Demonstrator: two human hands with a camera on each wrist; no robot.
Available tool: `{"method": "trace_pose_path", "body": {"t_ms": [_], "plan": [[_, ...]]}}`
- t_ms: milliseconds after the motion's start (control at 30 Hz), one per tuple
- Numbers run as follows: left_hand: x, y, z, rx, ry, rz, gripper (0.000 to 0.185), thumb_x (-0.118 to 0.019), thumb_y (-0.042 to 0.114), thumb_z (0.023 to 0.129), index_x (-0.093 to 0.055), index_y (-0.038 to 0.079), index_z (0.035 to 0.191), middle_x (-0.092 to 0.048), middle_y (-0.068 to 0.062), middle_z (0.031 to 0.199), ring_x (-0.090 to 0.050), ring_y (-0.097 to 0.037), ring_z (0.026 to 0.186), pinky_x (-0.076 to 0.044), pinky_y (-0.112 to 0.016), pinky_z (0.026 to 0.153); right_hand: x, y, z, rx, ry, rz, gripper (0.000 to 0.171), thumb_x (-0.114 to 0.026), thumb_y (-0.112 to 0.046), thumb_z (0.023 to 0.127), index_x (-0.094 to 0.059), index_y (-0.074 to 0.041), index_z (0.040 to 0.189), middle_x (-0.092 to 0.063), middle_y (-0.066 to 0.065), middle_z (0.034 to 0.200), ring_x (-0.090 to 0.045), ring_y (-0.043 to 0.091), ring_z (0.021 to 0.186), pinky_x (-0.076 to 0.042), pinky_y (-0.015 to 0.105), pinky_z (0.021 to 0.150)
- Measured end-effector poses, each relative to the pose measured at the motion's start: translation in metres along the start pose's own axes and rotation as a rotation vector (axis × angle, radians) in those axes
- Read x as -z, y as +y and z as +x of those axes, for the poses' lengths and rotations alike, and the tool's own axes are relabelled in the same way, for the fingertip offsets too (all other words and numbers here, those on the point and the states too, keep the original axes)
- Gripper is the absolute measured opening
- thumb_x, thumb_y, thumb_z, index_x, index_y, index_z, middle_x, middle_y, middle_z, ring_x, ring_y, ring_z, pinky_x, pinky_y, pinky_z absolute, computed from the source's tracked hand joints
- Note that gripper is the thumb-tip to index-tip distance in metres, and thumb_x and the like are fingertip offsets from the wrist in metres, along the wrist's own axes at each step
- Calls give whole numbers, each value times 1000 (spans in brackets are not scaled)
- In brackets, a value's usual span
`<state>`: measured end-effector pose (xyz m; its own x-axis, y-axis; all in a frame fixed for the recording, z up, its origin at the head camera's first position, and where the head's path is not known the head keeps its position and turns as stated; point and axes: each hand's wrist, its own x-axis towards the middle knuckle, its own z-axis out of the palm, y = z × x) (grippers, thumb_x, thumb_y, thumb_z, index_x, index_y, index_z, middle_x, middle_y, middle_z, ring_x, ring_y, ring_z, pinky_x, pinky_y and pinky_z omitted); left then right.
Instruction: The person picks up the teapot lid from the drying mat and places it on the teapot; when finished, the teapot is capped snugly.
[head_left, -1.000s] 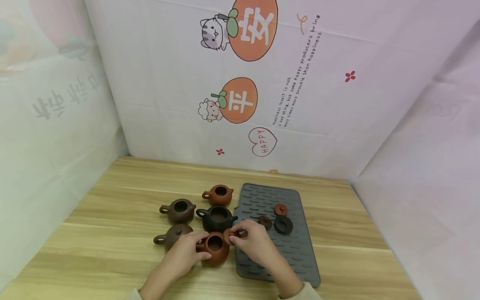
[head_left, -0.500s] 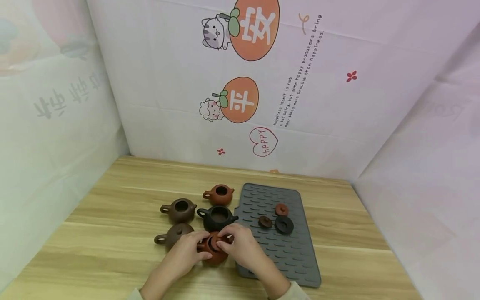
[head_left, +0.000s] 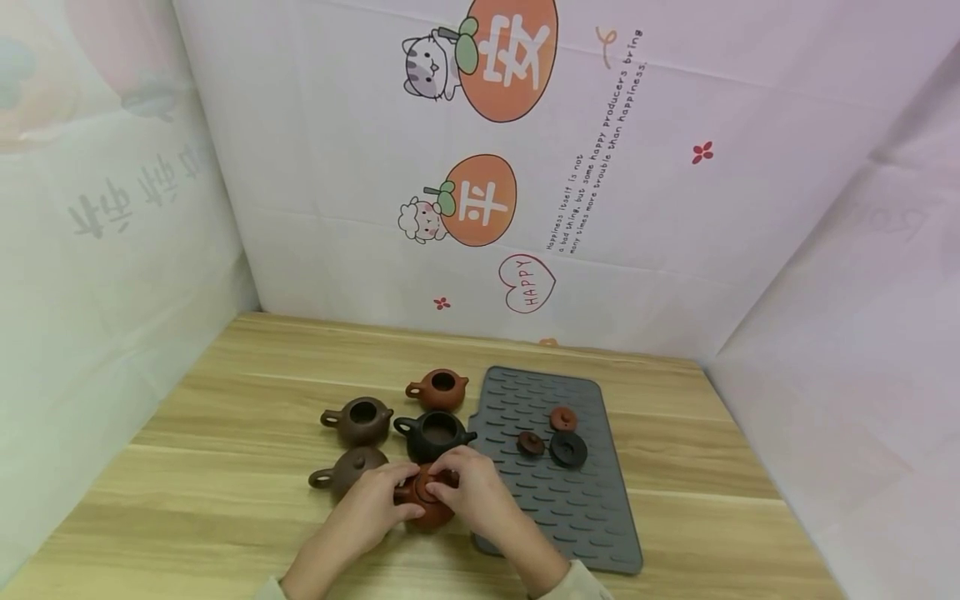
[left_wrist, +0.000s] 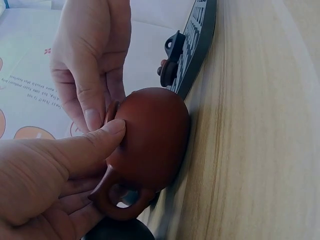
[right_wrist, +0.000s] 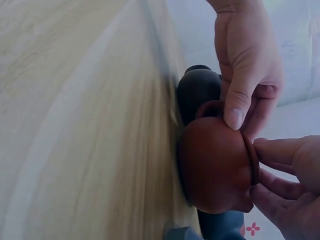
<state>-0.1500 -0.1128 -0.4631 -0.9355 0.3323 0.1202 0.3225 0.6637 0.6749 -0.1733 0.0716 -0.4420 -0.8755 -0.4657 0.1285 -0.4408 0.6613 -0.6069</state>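
A reddish-brown clay teapot [head_left: 433,517] stands on the table in front of me, between my two hands. My left hand [head_left: 375,504] steadies it from the handle side, thumb pressed on the body near the rim, as the left wrist view shows. From the spout side, my right hand [head_left: 480,498] pinches the matching lid [right_wrist: 253,161], which lies over the teapot's mouth. The right wrist view shows the lid's edge close against the rim; I cannot tell whether it is fully seated. My fingers partly cover the lid.
Beyond stand an open black teapot [head_left: 435,452], an open brown one [head_left: 360,435] and a small open orange-red one [head_left: 442,400]. A lidded brown teapot [head_left: 347,468] sits beside my left hand. On the grey mat [head_left: 558,521] lie red [head_left: 561,419], brown [head_left: 530,444] and black [head_left: 567,451] lids.
My right hand has carried the lid leftward from beside the spout onto the teapot's mouth, covering the dark opening. My left hand has stayed on the teapot.
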Motion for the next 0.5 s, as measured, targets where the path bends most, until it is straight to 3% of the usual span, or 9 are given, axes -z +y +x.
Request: {"method": "trace_pose_path", "body": {"t_ms": [500], "plan": [[2,1,-1,-3,-5,4,48,-82,15,79,-65,-4,119,-63,-19,119,-59,-36,110,-51,-48,88,-7,6,-2,30,29,-22,10,-78,-15,85,-72,-17,93,-63,-5,102,-59,10,90,-52,23,70]]}}
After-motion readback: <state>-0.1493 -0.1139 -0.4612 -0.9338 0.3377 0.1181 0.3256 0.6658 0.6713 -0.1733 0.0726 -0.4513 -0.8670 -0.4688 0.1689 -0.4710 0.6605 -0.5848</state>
